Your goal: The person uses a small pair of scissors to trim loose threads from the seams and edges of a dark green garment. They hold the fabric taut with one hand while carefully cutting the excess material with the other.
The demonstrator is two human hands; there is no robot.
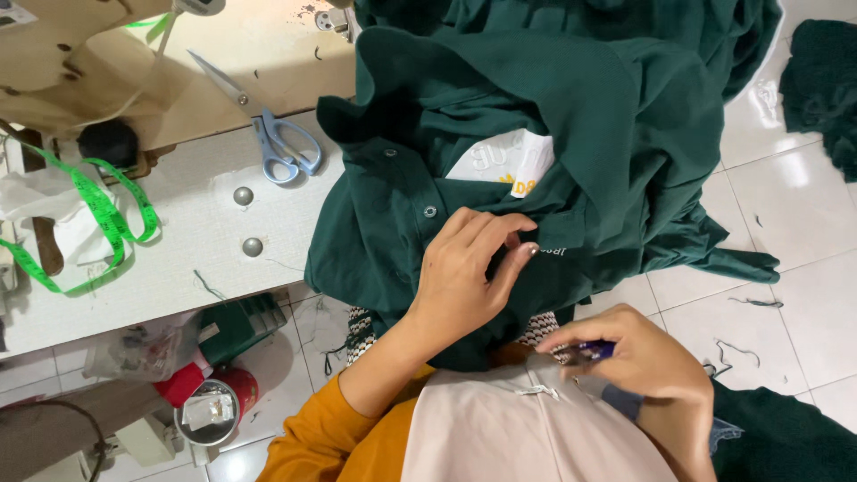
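Dark green button-up shirt (536, 134) of soft knit fabric lies heaped across the edge of the pale work table (178, 259) and spills over your lap, its placket with 2 small round buttons running down toward you. A white label patch (504, 161) with yellow print shows inside the open neck. Your left hand (469, 268) rests on the shirt front just below the placket, fingers (500, 228) curled loosely and the thumb brought up to meet them, pinching a small fold of the green cloth near a line of pale stitching. Your right hand (638, 357) sits lower, near your waist and apart from the left; its fingers are closed around a small dark blue tool (594, 351), only the tip of which shows, so you cannot tell what kind it is. An orange sleeve covers your left forearm, and a pale pink cloth (509, 428) lies over your chest.

On the table, left of the shirt, lie scissors with light blue handles (281, 143), blades pointing away up the wooden board (259, 54). 2 round metal studs (247, 220) sit in the tabletop between the scissors and the near edge. A bright green measuring tape (98, 214) loops at the far left. A red-rimmed tin (214, 411) stands on the white tiled floor (794, 223) below, and more green fabric (821, 80) is piled at the upper right.
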